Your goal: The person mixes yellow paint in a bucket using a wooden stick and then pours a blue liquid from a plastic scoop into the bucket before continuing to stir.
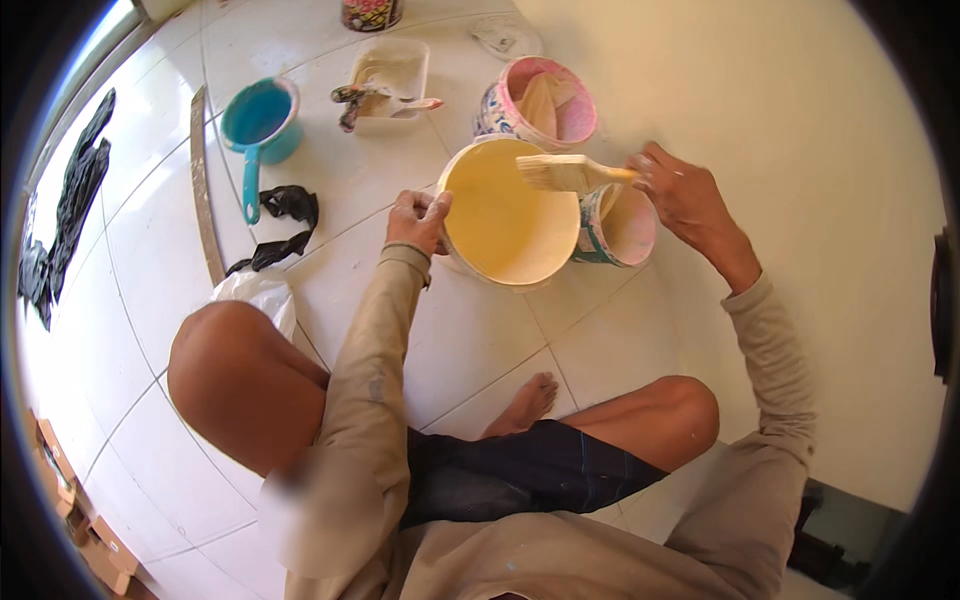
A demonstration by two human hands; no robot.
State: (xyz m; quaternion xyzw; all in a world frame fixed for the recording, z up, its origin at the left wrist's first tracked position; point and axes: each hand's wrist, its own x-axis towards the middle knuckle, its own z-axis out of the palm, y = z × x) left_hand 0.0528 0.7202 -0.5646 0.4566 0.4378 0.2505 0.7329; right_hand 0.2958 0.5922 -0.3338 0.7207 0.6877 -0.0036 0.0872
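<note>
My left hand (pixel 416 220) is closed on the left rim of a round bucket (pixel 462 262), which is tilted toward me. Pale yellow paint (pixel 505 215) coats its inside. In my right hand (pixel 685 195) is a wide paintbrush (pixel 565 173), gripped by its yellowish handle. Its bristles hang over the bucket's upper right rim, apart from the paint below. Behind the bucket stands a pink-rimmed pail (pixel 578 118) with a pale cloth-like thing in it. A green patterned pail (pixel 640 225) sits just right of the bucket, partly hidden by it.
A teal dipper (pixel 252 165), a plastic tray (pixel 418 75) with paint-smeared tools, and a black plastic scrap (pixel 290 245) lie on the tiled floor. A long wooden strip (pixel 204 190) runs along the left. The pale wall (pixel 800 200) rises close on my right.
</note>
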